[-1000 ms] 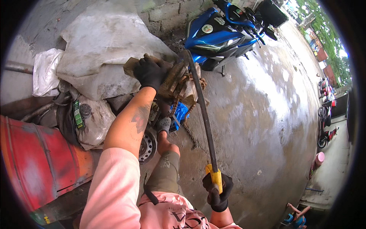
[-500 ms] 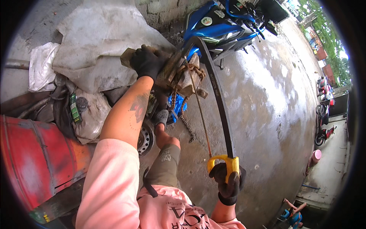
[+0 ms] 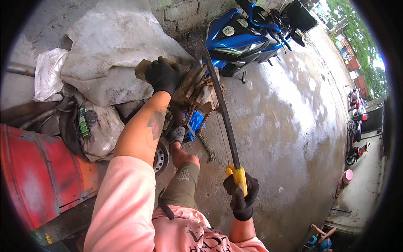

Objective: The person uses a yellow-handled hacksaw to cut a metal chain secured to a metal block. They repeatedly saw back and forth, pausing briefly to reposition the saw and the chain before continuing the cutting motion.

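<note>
The floor (image 3: 289, 147) is of grey concrete, stained and glossy as if wet, and it spreads widely toward 3 o'clock. At 12 o'clock stands a wall of concrete blocks (image 3: 189, 17), and at 1 o'clock a blue motor scooter (image 3: 243, 38) is near it. A dirty whitish sheet (image 3: 113, 50) lies between 10 and 11 o'clock, and a red drum (image 3: 37, 176) occupies 8 o'clock. Farther off, a pink bucket (image 3: 347, 175) is between 3 and 4 o'clock, and another person (image 3: 323, 241) is partly visible between 4 and 5.

The left hand (image 3: 163, 77), in a black glove, is at 11 o'clock — its fingers are bent together and clamped on a wooden bar (image 3: 142, 70). Just beside it, near 12 o'clock, is a wooden block (image 3: 208, 98) with a rusty chain (image 3: 191, 112) around it.

The right hand (image 3: 241, 194), also gloved, is at 5 o'clock, with fingers closed around the yellow handle of a hacksaw (image 3: 224, 117). The dark frame reaches up to 12 o'clock, passing over the block; I cannot tell how deep the blade is.
</note>
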`<act>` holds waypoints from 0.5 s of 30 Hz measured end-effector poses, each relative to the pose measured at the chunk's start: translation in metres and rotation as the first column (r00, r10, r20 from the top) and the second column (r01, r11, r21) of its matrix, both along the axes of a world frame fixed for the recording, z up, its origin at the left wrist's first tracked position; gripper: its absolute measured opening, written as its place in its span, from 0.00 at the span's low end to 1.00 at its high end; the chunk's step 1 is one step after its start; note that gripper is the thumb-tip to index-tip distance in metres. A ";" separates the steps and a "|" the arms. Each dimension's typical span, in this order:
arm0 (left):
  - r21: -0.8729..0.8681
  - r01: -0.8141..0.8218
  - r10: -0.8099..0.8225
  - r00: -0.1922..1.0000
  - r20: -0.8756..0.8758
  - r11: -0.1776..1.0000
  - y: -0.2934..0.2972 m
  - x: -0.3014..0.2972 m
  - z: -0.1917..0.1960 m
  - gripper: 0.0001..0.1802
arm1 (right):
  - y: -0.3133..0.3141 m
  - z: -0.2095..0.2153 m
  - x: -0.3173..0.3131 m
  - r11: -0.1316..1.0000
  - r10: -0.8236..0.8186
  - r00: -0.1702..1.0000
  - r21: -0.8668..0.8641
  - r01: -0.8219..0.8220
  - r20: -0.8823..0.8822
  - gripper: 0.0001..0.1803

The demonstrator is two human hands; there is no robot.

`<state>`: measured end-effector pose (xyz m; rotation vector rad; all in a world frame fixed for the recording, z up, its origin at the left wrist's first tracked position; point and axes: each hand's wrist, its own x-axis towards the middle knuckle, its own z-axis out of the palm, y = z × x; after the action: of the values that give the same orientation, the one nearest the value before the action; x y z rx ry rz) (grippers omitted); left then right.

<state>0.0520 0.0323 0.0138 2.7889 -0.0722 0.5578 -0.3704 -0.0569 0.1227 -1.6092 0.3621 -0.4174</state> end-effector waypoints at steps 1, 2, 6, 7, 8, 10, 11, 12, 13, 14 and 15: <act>-0.001 -0.002 0.002 1.000 0.019 1.000 0.001 -0.001 -0.002 0.35 | -0.002 -0.001 0.003 0.998 0.034 0.999 -0.060 -0.036 -0.036 0.15; -0.002 -0.005 0.005 0.999 0.039 1.000 0.002 -0.002 -0.003 0.36 | -0.002 -0.006 0.001 0.997 0.043 0.999 -0.067 -0.043 -0.007 0.14; -0.023 0.011 -0.009 0.996 0.087 1.000 0.001 -0.007 -0.003 0.34 | -0.005 -0.011 0.002 0.992 0.056 0.998 -0.112 -0.051 0.041 0.11; -0.044 0.021 -0.017 0.996 0.086 0.999 0.000 -0.008 0.001 0.33 | -0.008 -0.015 0.025 0.991 0.038 0.998 -0.133 -0.030 0.054 0.10; -0.060 0.042 -0.037 0.996 0.078 0.997 0.000 -0.013 0.000 0.32 | -0.008 -0.018 0.055 0.989 0.007 0.998 -0.147 0.002 0.060 0.09; -0.066 0.054 -0.048 0.995 0.088 0.996 -0.004 -0.009 -0.004 0.31 | -0.008 -0.012 0.120 0.991 -0.008 0.996 -0.136 0.020 0.084 0.10; -0.078 0.064 -0.057 0.995 0.084 0.995 -0.011 -0.011 -0.007 0.31 | -0.015 -0.005 0.145 0.983 0.017 0.999 -0.182 -0.010 0.040 0.10; -0.072 0.048 -0.039 0.992 0.119 0.996 -0.005 -0.005 -0.003 0.30 | -0.012 -0.007 0.153 0.995 0.030 0.994 -0.096 -0.020 0.105 0.10; -0.078 0.042 -0.031 0.990 0.139 0.996 0.001 -0.005 -0.002 0.30 | -0.011 -0.012 0.152 1.000 0.028 0.988 -0.019 -0.025 0.152 0.09; -0.085 0.038 -0.024 0.986 0.164 0.996 0.000 -0.004 -0.001 0.29 | -0.014 -0.020 0.141 0.993 0.064 0.988 -0.108 -0.049 0.139 0.09; -0.095 0.027 -0.013 0.991 0.136 0.995 -0.003 -0.005 0.000 0.29 | -0.016 -0.025 0.124 0.978 0.098 0.988 -0.197 -0.073 0.123 0.09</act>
<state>0.0474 0.0290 0.0136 2.6514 -0.0992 0.7254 -0.2460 -0.0732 0.0977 -1.7675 0.1549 -0.5020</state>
